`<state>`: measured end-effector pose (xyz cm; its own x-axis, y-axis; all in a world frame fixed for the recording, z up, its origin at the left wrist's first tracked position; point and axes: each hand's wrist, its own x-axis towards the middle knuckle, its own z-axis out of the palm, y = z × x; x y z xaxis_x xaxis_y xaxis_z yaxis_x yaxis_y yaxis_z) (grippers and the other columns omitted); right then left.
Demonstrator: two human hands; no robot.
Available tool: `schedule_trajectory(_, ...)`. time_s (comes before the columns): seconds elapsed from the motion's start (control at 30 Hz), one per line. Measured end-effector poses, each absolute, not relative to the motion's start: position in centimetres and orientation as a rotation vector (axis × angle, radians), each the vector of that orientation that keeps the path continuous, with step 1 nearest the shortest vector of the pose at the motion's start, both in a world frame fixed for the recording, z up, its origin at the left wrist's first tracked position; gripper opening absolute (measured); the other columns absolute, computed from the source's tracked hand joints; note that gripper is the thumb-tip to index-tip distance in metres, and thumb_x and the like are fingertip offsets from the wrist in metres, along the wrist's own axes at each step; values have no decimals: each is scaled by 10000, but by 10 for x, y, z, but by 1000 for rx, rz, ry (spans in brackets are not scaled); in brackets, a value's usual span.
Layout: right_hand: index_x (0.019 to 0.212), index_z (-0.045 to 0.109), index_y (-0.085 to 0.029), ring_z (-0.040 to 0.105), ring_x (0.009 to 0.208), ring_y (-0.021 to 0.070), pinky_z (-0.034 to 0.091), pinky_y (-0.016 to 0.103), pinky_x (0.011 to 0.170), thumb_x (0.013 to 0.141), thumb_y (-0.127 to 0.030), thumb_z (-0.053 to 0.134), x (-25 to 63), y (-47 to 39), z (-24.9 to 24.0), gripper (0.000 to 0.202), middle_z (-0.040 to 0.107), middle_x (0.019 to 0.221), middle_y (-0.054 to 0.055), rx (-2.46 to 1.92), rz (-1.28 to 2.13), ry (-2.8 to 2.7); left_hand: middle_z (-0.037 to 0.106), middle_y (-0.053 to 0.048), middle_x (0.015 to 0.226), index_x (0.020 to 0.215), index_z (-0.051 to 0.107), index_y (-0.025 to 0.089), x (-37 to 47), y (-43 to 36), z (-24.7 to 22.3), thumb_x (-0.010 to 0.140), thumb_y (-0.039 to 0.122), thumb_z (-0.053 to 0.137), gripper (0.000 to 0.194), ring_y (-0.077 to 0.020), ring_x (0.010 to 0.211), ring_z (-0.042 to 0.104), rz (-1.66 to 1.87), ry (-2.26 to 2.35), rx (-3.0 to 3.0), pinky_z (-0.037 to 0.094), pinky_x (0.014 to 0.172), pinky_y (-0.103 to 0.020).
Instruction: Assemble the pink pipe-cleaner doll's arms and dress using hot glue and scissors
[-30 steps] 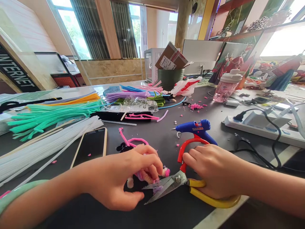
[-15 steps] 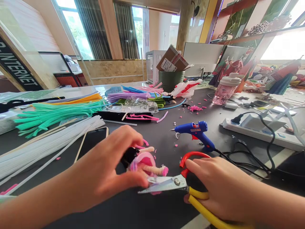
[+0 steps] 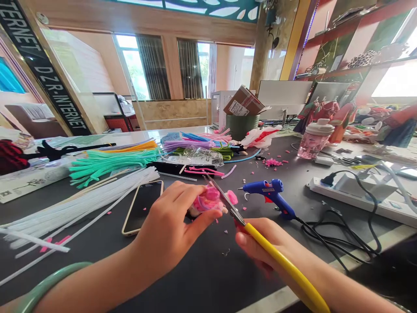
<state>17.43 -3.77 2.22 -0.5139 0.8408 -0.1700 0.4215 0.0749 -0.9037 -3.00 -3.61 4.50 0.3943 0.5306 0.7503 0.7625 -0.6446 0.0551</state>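
Observation:
Between the thumb and fingers of my left hand (image 3: pixel 177 217) is a small pink fuzzy figure (image 3: pixel 206 204), seemingly made of pipe cleaners; my fingers hide part of it. My right hand (image 3: pixel 260 243) grips a pair of scissors (image 3: pixel 234 213) with yellow and red handles. Their blades point up and left, lying against the pink figure. A pink tuft (image 3: pixel 232 197) shows just right of the blades. Just beyond my right hand lies a blue glue gun (image 3: pixel 265 188), its nozzle toward the left.
White pipe cleaners (image 3: pixel 97 204) and a phone (image 3: pixel 141 206) lie left of my hands, with green pipe cleaners (image 3: pixel 114 163) behind. Pink scraps (image 3: pixel 273 162) dot the dark table. A power strip (image 3: pixel 358 195), black cable (image 3: pixel 339 230) and pink bottle (image 3: pixel 314 139) stand at right.
The scissors have swung from pointing left to pointing up-left, against the figure. My left hand has turned the figure, so its pale limb no longer shows. The camera view has tilted up and left.

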Motion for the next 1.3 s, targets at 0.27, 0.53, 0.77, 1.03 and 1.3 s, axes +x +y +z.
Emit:
schedule_trajectory(0.27,594,331,-206,273,517,83,224,229,450,824,-615,434,164,-36,20,481,308,558,-66,-1153,1197,-1912,641,-27,680,822,592,135,-15,-21,50,886,269,530,161,-165,660,589,-1078,-1082,-2229,450,631,-256)
schedule_trajectory(0.53,493,245,-216,173,480,71,131,242,417,789,-575,463,158,-25,13,514,190,491,-69,-1205,987,-1863,676,-51,712,843,627,139,-15,-11,45,906,283,478,216,-183,683,610,-1130,-1136,-2267,441,660,-266)
schedule_trajectory(0.77,557,389,-212,315,361,71,246,211,353,749,-722,416,172,-30,22,545,329,426,-71,-1133,1164,-1745,676,-27,784,901,626,165,-15,-10,56,895,366,459,261,-163,684,587,-1477,-1518,-2485,431,683,-271)
schedule_trajectory(1.03,689,444,-208,355,458,92,354,238,443,776,-652,495,199,-28,28,455,365,546,-66,-962,952,-1672,652,-21,742,811,605,184,-14,-8,65,836,443,554,266,-192,754,611,-2279,-1506,-2978,444,617,-268)
schedule_trajectory(1.3,808,445,-218,418,514,136,368,263,476,780,-574,487,195,-31,27,360,457,617,-35,-1272,328,-1933,578,52,513,878,624,171,-5,-15,50,788,420,656,267,-110,525,544,-2790,-1322,-3433,456,644,-270)
